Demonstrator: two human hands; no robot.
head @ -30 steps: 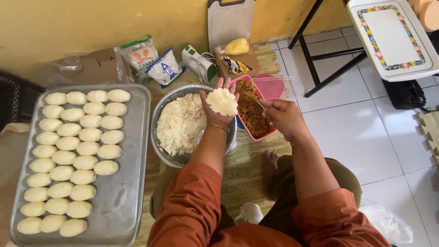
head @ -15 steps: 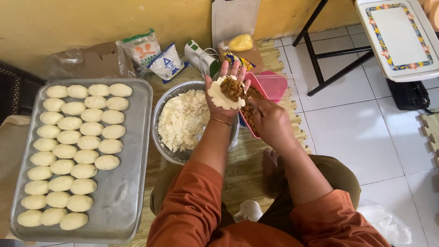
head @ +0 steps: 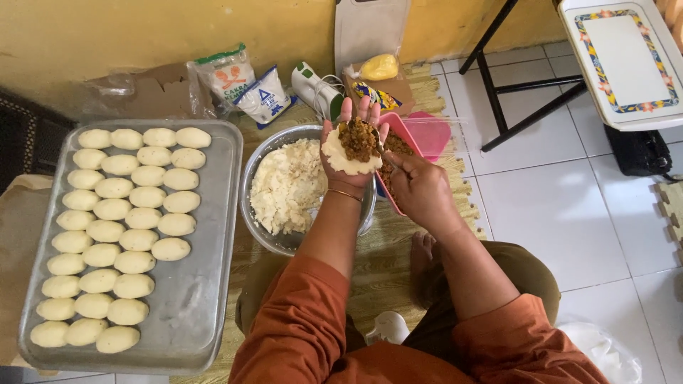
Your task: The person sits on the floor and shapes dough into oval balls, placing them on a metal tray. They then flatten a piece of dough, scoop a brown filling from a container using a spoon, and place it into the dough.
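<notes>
Your left hand (head: 353, 146) is palm up, fingers spread flat, cradling a flattened dough disc (head: 347, 158) heaped with brown minced filling (head: 358, 138), above the steel bowl of dough (head: 284, 190); your right hand (head: 420, 188) has its fingers curled together just beside the disc, over the pink container (head: 421, 135); whatever they pinch is hidden; the tray of shaped dough pieces (head: 206, 284) lies to your left.

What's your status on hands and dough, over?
Left hand open, palm up, cradling dough disc topped with brown filling. Right hand at the filling, utensil unclear. Nothing blocking.
</notes>
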